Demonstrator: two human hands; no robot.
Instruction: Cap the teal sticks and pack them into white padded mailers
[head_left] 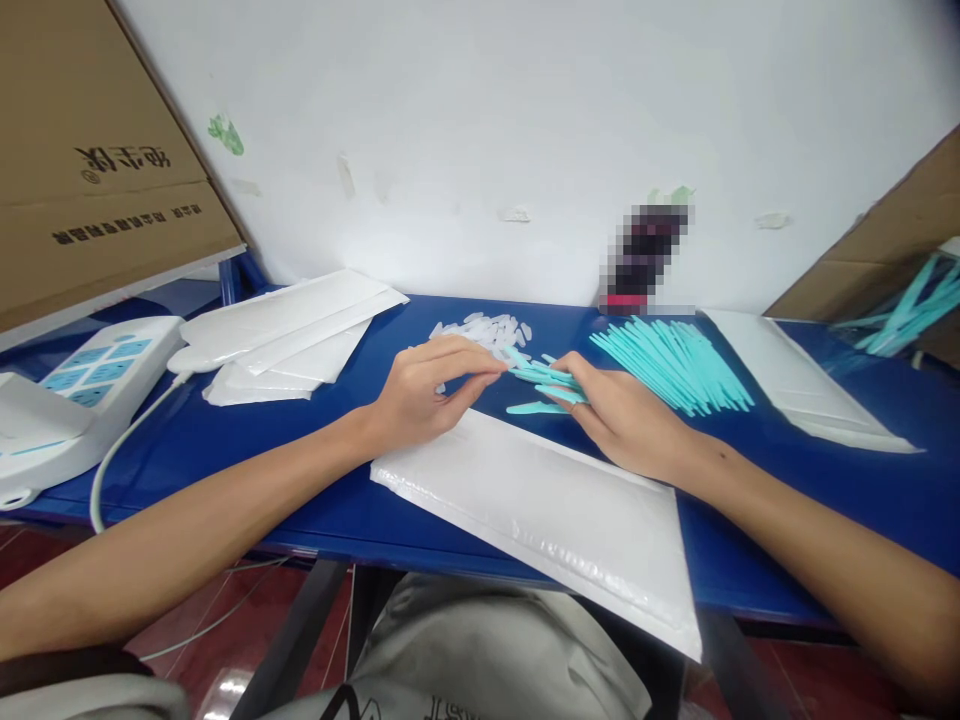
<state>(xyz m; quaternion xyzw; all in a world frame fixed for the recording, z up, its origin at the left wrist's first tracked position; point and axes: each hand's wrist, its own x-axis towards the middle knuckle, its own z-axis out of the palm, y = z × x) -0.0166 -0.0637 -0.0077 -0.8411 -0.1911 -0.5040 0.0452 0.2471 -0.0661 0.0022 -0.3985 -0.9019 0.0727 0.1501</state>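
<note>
My right hand (pixel 630 412) is closed around several thin turquoise plastic sticks (pixel 551 377), which look like eyebrow razors and point left. My left hand (pixel 439 388) meets their tips with thumb and forefinger pinched together; what lies in the pinch is too small to make out. Behind my left hand is a pile of small translucent white pieces (pixel 487 330), like little caps. A larger heap of turquoise sticks (pixel 679 365) is spread beyond my right hand. Below both hands a white padded envelope (pixel 547 510) lies across the table's front edge.
More white envelopes (pixel 300 325) are stacked at the left, near a white power strip (pixel 90 385) with a cable. Another white envelope (pixel 802 385) lies at the right. A phone-like blurred object (pixel 645 255) leans on the wall. Cardboard boxes (pixel 97 130) flank the blue table (pixel 315 500).
</note>
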